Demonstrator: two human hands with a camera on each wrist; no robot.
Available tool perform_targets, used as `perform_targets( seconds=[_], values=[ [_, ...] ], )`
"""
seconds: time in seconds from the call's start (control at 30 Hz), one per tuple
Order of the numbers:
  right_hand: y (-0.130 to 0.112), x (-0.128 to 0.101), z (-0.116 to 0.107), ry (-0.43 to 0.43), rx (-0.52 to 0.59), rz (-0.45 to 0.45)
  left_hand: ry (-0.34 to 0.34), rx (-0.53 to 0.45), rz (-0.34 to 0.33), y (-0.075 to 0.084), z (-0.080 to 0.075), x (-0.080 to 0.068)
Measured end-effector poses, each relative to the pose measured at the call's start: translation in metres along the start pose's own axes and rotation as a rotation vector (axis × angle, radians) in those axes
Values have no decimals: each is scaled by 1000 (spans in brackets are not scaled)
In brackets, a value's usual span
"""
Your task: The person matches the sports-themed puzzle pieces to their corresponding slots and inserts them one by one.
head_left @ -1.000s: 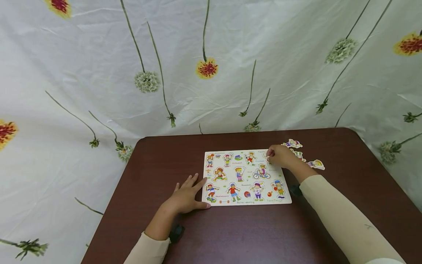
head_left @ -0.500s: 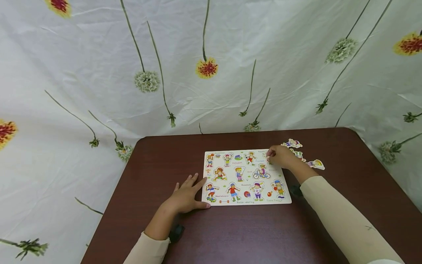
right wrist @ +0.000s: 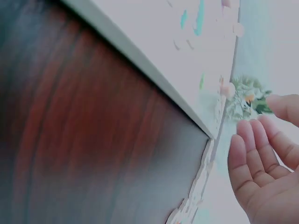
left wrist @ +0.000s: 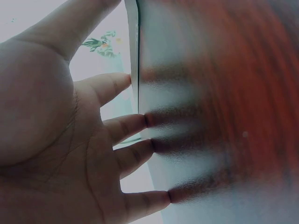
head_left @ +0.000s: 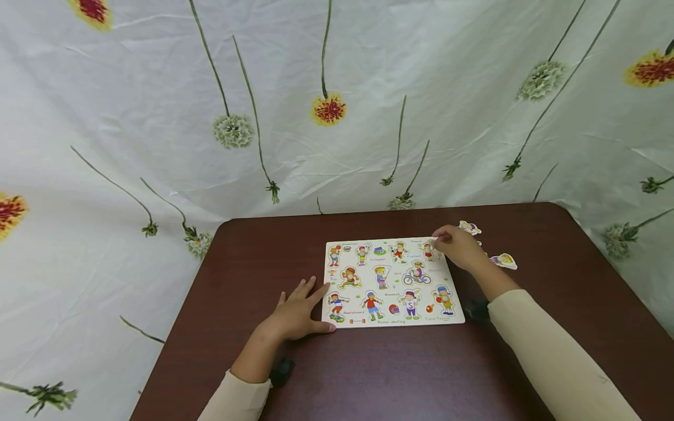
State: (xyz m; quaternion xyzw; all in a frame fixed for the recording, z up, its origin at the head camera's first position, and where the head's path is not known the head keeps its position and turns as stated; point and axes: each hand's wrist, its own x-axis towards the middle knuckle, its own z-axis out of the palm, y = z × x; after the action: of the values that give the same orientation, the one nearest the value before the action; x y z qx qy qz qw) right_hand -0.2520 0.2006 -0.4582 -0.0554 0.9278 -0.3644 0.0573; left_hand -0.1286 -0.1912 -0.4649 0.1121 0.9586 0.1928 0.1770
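I read "Baseball" and "Roller-skating" on the puzzle board (head_left: pixel 392 282), lying mid-table, long axis left-right. My left hand (head_left: pixel 295 316) rests flat, fingers straight, at its left edge. My right hand (head_left: pixel 459 247) hovers at its far right corner; I cannot tell whether it pinches a piece.

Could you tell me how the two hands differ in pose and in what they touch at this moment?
The left hand lies flat, fingers spread, against the puzzle board's near left corner; the right hand is raised with bent fingers at a piece near the far right corner. Both wear cream sleeves.
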Motion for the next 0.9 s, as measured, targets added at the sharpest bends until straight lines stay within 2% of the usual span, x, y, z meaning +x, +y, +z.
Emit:
perform_targets(
  seconds=[0.43, 0.83, 0.9],
  values=[
    [21, -27, -23, 206, 167, 7, 3, -1, -1, -2, 2, 2],
    [42, -56, -47, 256, 284, 53, 2, 3, 0, -3, 3, 3],
    [48, -59, -52, 267, 272, 48, 3, 2, 1, -4, 3, 3]
  ],
)
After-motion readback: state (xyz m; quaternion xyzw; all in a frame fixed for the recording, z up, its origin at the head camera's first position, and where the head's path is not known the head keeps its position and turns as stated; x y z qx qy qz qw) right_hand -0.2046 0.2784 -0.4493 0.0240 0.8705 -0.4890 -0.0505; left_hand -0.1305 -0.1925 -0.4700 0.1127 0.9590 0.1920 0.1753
